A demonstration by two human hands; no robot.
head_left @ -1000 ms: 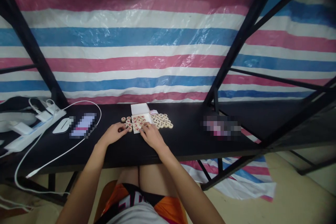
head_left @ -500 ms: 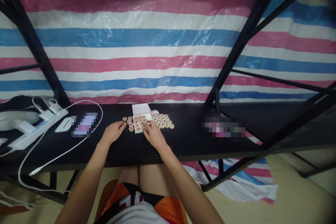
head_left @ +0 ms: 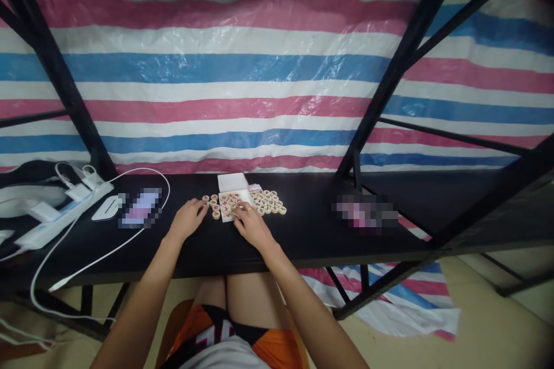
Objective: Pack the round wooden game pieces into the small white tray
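A white box (head_left: 225, 219) with its lid (head_left: 231, 182) folded back holds several round Chinese chess pieces with red characters, lying in rows. My right hand (head_left: 253, 228) reaches over the box's right side, with thumb and index finger closed about a chess piece (head_left: 234, 211) at the near right, partly hidden by the fingers. Left of the box, loose red-marked pieces (head_left: 216, 214) lie on the black table. My left hand (head_left: 188, 218) rests beside them, fingers extended, fingertips by the outermost piece. To the right, several dark-marked pieces (head_left: 269, 203) form a cluster.
A white power strip (head_left: 60, 216) with plugs and a looping white cable (head_left: 99, 249) occupies the table's left side, near a blurred phone-like item (head_left: 141, 207). Another blurred item (head_left: 363, 210) lies at right. Black metal posts (head_left: 381, 98) and a striped tarp (head_left: 225, 69) stand behind.
My right hand has shifted slightly left and toward me over the box. My left hand stays almost in place. The whole view has tilted slightly.
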